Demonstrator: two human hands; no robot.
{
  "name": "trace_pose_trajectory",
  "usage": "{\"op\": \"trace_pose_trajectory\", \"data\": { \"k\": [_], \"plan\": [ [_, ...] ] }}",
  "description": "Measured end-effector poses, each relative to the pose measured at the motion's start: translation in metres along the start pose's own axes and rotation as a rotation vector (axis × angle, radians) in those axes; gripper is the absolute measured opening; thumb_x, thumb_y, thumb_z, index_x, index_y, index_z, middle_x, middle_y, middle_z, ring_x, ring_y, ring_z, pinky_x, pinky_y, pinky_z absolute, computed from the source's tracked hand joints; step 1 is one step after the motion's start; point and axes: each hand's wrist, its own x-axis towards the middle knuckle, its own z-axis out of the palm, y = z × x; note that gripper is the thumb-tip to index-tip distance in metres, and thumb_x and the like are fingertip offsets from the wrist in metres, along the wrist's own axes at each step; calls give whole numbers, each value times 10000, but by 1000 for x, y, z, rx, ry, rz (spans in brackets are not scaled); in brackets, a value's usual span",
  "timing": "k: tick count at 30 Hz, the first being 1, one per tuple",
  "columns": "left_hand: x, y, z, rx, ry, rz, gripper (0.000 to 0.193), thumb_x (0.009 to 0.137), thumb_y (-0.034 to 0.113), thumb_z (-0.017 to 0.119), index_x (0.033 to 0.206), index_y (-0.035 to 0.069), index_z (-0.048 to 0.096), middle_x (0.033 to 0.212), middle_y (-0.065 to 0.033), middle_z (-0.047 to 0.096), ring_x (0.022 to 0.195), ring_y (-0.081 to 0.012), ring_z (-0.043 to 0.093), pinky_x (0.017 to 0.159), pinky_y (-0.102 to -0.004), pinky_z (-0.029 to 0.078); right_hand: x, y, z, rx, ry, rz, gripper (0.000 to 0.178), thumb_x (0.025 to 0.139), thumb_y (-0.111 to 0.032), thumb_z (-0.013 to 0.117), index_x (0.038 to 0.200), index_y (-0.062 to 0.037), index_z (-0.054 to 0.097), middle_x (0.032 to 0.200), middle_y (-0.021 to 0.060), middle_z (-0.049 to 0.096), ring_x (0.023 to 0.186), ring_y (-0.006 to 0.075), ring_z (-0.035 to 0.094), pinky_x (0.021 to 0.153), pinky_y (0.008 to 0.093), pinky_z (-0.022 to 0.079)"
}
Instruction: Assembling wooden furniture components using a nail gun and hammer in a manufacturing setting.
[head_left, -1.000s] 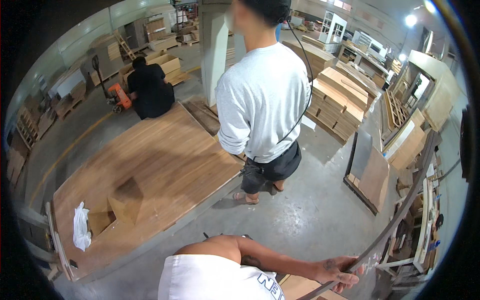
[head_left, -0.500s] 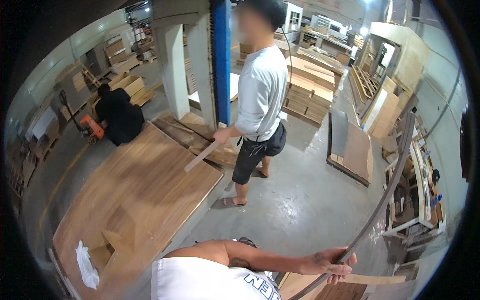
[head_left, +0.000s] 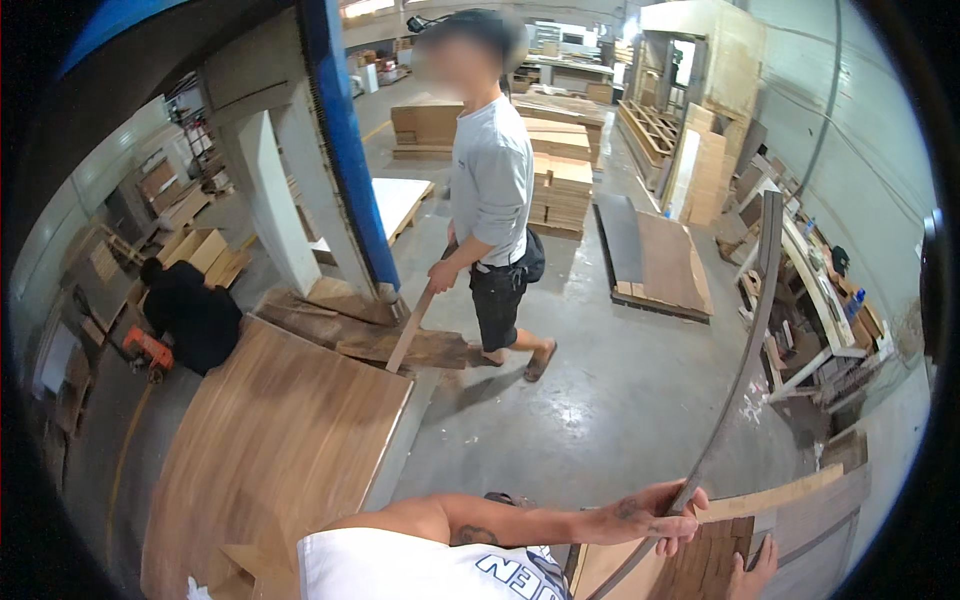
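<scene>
My left hand [head_left: 655, 516] reaches across from the white-shirted shoulder, its fingers wrapped round a long, narrow dark grey strip [head_left: 733, 405]. The strip curves up from the lower edge toward the far right. Below it, at the bottom, my right hand [head_left: 755, 572] is partly cut off by the picture's edge. Its thumb and fingers are apart, touching or just over a stack of brown wooden boards [head_left: 700, 565] beside a grey-brown panel [head_left: 815, 508]. Whatever lies under its palm is hidden.
A large wood-grain panel [head_left: 290, 420] lies at left, with cardboard [head_left: 245, 570] on it. A standing person [head_left: 495, 165] holds a wooden strip [head_left: 408, 330]; another, in black [head_left: 195, 315], crouches beyond the panel. A blue post [head_left: 350, 150] and workbench [head_left: 815, 290] stand farther off.
The view has swung right and down, bringing my right hand into sight. My left hand keeps hold of the strip. The standing person has changed stance, with their wooden strip held more upright.
</scene>
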Motion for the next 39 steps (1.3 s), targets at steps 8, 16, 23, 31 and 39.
{"op": "trace_pose_trajectory", "data": {
  "k": [8, 16, 23, 31, 39],
  "plan": [
    [14, 3, -8, -24, -41, 6, 391, 971, 161, 628, 1278, -7, 453, 928, -84, 618, 740, -126, 635, 638, -267, 546, -10, 69, 51, -97, 29, -5, 644, 907, -319, 696, 1436, -30, 470, 1380, 235, 535, 1219, 376, 544, 1034, 423, 443],
    [81, 16, 17, -191, -234, 37, 539, 997, 243, 605, 1412, 3, 358, 930, -92, 586, 664, -101, 601, 584, -240, 508, -59, -113, 3, 865, 18, 377, 883, 830, -422, 779, 1497, -27, 357, 1388, 177, 519, 1158, 279, 583, 972, 372, 472],
    [145, 11, 78, -178, -314, -105, 543, 1010, 343, 575, 1416, 52, 362, 813, -27, 514, 528, -70, 495, 469, -221, 412, -85, -217, -45, 1234, -98, 695, 688, 880, -321, 745, 1430, -20, 462, 1240, 211, 601, 1078, 265, 620, 832, 377, 522],
    [165, -54, 97, 424, -955, -10, 596, 996, 358, 599, 1395, -63, 463, 1085, -210, 662, 945, -229, 659, 811, -352, 533, -120, -185, -43, 817, 665, 998, 530, 831, -54, 675, 1322, 19, 490, 846, -11, 523, 741, 81, 515, 668, 229, 451],
    [131, -86, 32, 327, -823, -525, 275, 1008, 186, 591, 1134, -44, 675, 894, -78, 697, 849, -161, 651, 783, -311, 522, -122, -112, -50, 679, 806, 1039, 530, 847, -95, 694, 1306, 81, 497, 1088, 139, 660, 991, 176, 630, 845, 310, 508]
  ]
}}
